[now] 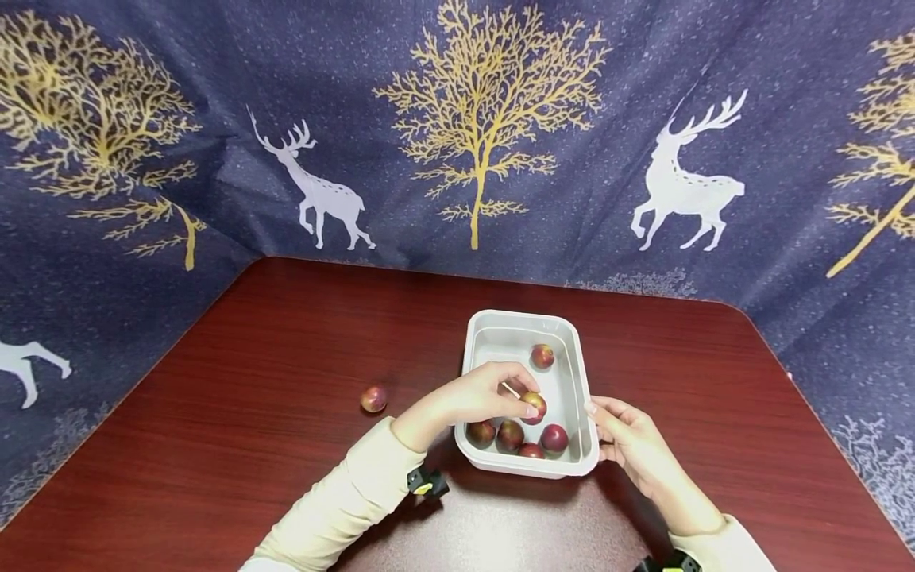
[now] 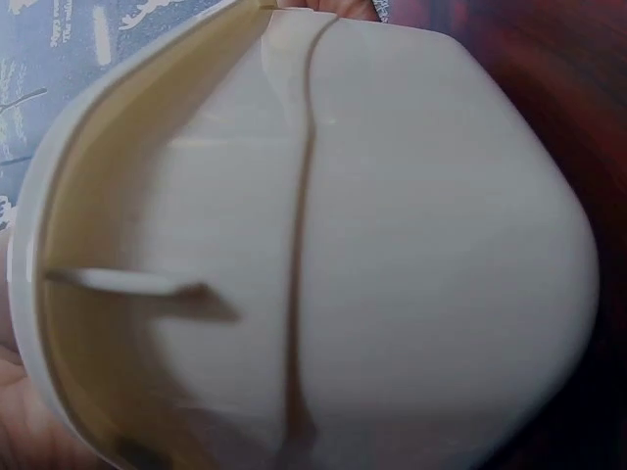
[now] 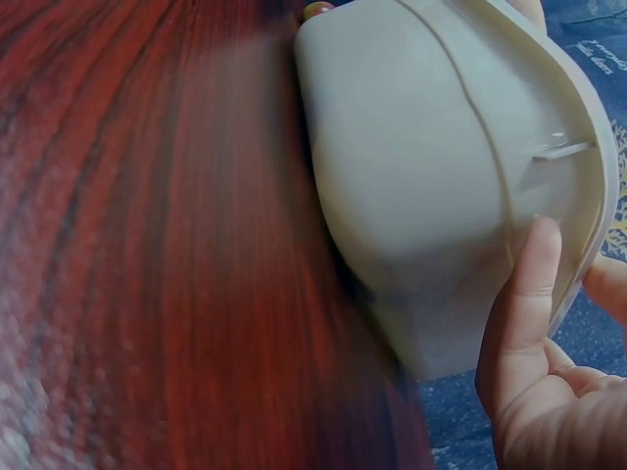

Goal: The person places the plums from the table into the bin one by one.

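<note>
My left hand (image 1: 486, 395) reaches over the side of a white plastic tub (image 1: 524, 320) and pinches a red-and-yellow plum (image 1: 534, 405) between thumb and fingers, inside the tub. More plums lie in the tub: one plum (image 1: 542, 356) toward the far end, and several near the close end, among them a dark red plum (image 1: 554, 438). On the tub's right side my right hand (image 1: 636, 441) grips the rim, thumb on top and fingers beneath. The right wrist view shows that hand (image 3: 544, 392) against the tub's outer wall (image 3: 402, 147). Only the tub's outside (image 2: 441, 215) fills the left wrist view.
One loose plum (image 1: 373, 399) lies on the dark red wooden table (image 1: 300, 334), left of the tub. A blue cloth (image 1: 557, 199) printed with white deer and gold trees hangs behind and around the table's edges.
</note>
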The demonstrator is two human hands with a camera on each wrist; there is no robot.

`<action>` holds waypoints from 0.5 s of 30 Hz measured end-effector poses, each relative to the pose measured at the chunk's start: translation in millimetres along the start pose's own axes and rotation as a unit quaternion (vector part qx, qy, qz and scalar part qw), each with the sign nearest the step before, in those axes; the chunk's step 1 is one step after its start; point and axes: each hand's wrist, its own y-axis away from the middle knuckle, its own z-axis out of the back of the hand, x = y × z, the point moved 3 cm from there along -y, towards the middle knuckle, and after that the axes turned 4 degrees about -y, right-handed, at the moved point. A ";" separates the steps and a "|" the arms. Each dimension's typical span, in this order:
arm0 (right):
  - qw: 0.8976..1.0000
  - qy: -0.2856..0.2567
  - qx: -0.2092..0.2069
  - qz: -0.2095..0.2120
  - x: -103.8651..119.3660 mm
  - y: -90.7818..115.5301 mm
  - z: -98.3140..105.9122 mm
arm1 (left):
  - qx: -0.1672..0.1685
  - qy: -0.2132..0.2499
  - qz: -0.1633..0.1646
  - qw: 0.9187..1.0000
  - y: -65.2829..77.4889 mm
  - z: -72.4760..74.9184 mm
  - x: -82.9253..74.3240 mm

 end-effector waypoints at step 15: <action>1.000 0.014 -0.010 -0.007 0.5 0.0 -0.6 | -0.023 -0.007 -0.012 1.000 0.4 7.3 -0.8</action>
